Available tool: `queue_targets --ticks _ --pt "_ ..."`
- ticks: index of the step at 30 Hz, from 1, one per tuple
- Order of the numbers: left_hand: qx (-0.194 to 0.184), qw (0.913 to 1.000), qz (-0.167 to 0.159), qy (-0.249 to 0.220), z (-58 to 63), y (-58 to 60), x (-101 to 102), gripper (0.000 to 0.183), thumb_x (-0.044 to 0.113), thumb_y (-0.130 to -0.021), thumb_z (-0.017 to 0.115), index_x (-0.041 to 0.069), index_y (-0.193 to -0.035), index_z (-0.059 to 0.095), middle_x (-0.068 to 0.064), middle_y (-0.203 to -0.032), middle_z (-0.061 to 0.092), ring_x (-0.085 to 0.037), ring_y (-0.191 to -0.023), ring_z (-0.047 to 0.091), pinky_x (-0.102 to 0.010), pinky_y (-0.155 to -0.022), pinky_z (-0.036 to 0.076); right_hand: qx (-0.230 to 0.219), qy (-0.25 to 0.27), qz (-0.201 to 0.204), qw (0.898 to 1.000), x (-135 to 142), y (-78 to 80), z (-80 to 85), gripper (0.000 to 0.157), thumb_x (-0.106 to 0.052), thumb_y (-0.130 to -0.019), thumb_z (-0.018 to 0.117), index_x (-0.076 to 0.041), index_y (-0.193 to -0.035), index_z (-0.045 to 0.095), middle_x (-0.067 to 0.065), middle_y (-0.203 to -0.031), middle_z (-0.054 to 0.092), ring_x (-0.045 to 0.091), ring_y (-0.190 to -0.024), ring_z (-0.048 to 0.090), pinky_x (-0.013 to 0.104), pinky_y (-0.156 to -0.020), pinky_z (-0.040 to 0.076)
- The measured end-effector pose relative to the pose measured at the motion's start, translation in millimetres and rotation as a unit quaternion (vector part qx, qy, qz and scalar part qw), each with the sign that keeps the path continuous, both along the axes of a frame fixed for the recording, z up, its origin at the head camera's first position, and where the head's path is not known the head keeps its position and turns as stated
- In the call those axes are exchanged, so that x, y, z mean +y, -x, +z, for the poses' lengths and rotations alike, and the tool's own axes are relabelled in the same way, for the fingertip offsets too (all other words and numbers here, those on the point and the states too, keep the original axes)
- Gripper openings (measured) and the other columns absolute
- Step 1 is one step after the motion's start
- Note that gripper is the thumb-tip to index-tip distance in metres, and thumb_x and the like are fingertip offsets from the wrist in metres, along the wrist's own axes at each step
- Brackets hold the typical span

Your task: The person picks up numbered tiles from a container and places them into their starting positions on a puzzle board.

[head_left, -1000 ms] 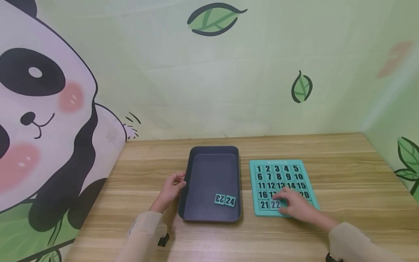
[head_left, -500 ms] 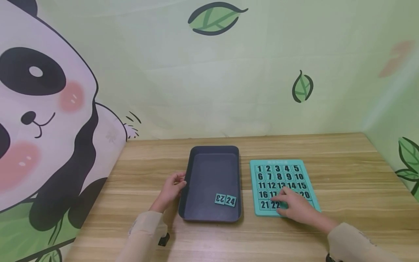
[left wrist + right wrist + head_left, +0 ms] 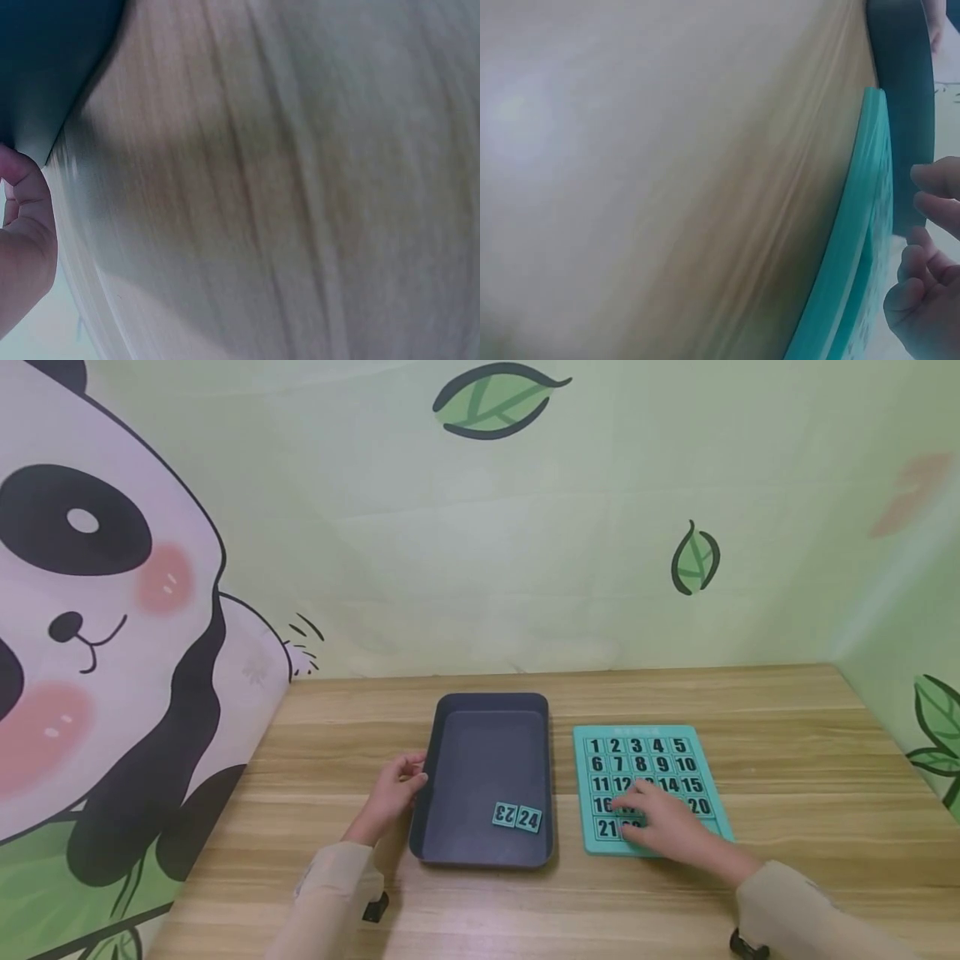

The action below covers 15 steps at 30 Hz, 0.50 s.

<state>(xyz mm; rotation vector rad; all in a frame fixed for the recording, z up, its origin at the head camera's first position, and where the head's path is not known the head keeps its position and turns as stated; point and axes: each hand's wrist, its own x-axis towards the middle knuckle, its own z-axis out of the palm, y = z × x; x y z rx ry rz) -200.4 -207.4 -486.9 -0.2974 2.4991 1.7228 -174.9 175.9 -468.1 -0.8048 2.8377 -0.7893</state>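
Observation:
My left hand is at the left side of a dark tray, thumb against its rim and fingers curled at the outer wall; the left wrist view shows little of this grip. Two teal number tiles lie inside: an upside-down 23 tile and a 24 tile. My right hand hovers over the lower rows of a teal number board. Its thumb and fingers stand apart with nothing seen between them. Tiles 1 to 12 show on the board; the hand partly covers the two bottom rows.
The tray and board stand side by side on a wooden table, a narrow gap between them. Behind the table hangs a green backdrop with a panda and leaves.
My right hand has shifted a little left, from beside the 22 tile to over it, now partly covering it. The left hand, tray and its two tiles stay put.

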Motion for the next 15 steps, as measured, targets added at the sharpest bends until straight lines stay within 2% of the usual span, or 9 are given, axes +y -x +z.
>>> queue_targets --ticks 6,15 --pt "0.000 1.0000 -0.001 0.004 -0.5 -0.3 -1 0.034 0.002 -0.085 0.051 0.002 -0.119 0.050 -0.012 -0.096 0.052 -0.013 -0.075 0.049 -0.023 -0.054 0.042 0.005 0.032 0.019 0.999 -22 7.9 6.0 0.027 -0.015 -0.076 0.065 -0.011 -0.102 0.064 0.001 -0.090 0.052 0.006 -0.064 0.041 0.016 -0.052 0.036" --pt "0.003 1.0000 0.000 0.006 0.4 -1.3 -1 0.034 0.003 -0.084 0.052 0.002 -0.119 0.051 -0.015 -0.100 0.053 -0.015 -0.077 0.051 -0.023 -0.054 0.043 0.024 0.049 0.081 0.995 -68 17.0 23.6 0.033 -0.013 -0.076 0.063 -0.009 -0.109 0.061 0.005 -0.096 0.054 0.003 -0.057 0.039 0.015 -0.049 0.036"
